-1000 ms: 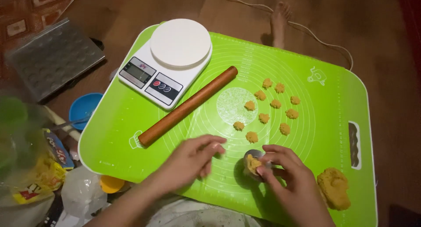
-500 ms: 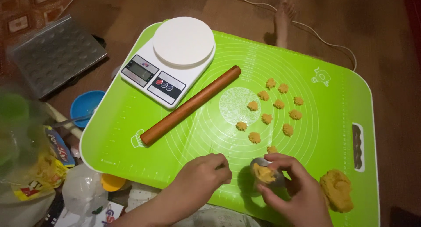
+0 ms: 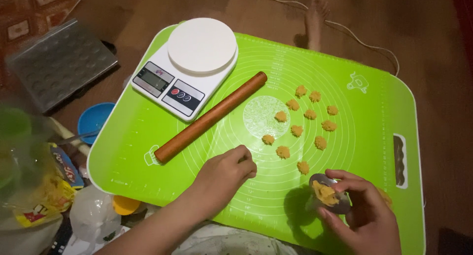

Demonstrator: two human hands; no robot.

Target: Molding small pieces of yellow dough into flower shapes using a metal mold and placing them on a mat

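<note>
My right hand holds a small dark bowl with yellow filling in it, just above the near right part of the green baking mat. My left hand rests on the mat beside it with fingers curled together; whether it pinches anything is hidden. Several small yellow filling balls lie in a loose cluster on the mat beyond both hands. A wooden rolling pin lies diagonally to the left of the balls.
A white kitchen scale stands on the mat's far left corner. A metal mould tray, a blue bowl and plastic bags with packets lie on the floor at left. Someone's foot and a thin cord are beyond the mat.
My left hand has drawn away from the bowl and curled up on the mat. My right hand with the bowl has shifted slightly right and tilted it, covering the dough lump seen before.
</note>
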